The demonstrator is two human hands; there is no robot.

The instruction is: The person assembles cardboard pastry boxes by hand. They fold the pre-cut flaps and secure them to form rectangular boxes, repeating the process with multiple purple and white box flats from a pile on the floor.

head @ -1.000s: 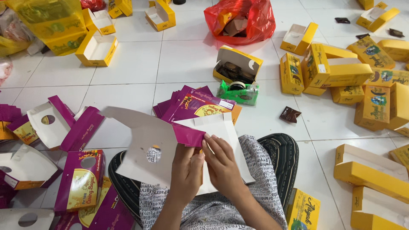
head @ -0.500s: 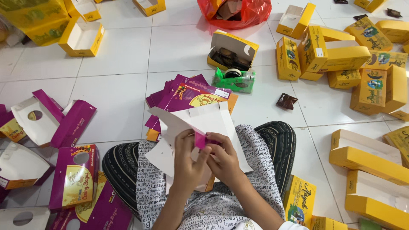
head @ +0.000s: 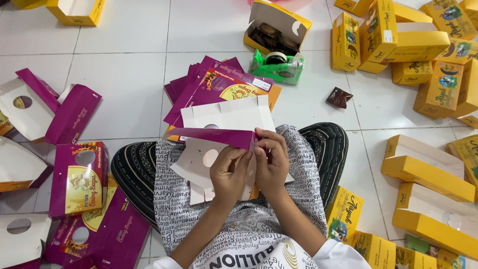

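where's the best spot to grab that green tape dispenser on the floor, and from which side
Probably across the middle of the green tape dispenser, fingers on its two long sides, coming straight down from above. It lies flat on the tile with the tape roll on top, so the long sides look the narrowest span. An open yellow box sits close behind it and the purple flat boxes lie close in front, so side approaches are crowded.

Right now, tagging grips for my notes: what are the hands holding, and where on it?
Both hands, left hand and right hand, hold the purple-and-white carton blank at its folded purple flap's right end.
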